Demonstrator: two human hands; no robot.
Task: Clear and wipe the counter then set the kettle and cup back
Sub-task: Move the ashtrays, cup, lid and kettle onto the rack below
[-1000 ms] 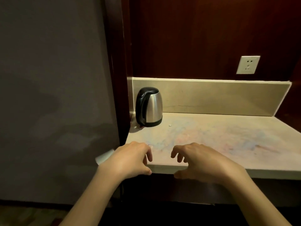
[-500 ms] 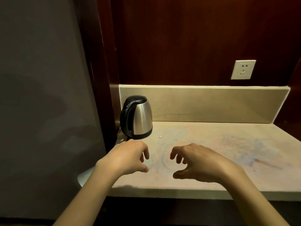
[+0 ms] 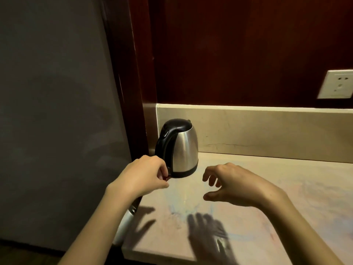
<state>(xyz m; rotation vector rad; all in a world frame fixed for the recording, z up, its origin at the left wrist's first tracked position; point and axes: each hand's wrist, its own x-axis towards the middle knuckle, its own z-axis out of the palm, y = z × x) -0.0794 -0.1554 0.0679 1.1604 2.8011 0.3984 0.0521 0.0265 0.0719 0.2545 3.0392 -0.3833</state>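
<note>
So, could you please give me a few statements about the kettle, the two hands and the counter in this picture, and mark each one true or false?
1. The kettle stands upright at the counter's back left corner. True.
2. The right hand grips the kettle's handle. False: it is apart from the kettle, over the counter, fingers loosely curled, holding nothing.
3. The left hand is by the bottom of the kettle's handle. True.
4. A cup stands beside the kettle. False: no cup is in view.
5. The wall socket is directly above the kettle. False: it is far to the right.
</note>
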